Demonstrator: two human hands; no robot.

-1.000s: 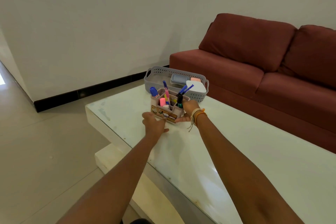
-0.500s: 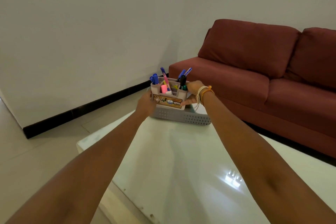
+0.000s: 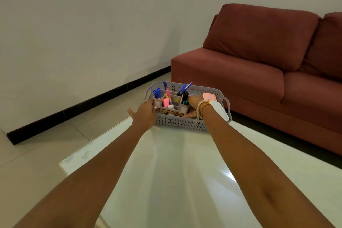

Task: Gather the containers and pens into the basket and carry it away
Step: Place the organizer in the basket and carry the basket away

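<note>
Where hands grip, beige organizer bristles pens.

Pen organizer now down inside the basket.

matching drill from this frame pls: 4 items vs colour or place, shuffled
Items:
1. perforated plastic basket
2. fabric sofa
3. compartmented plastic pen organizer
4. small lidded container

Descriptions:
A. dark red, behind the table
B. pink lid, at the basket's right end
C. grey, on the glossy white table
D. beige, inside the basket, between both hands

Pairs: 1-C, 2-A, 3-D, 4-B
</note>
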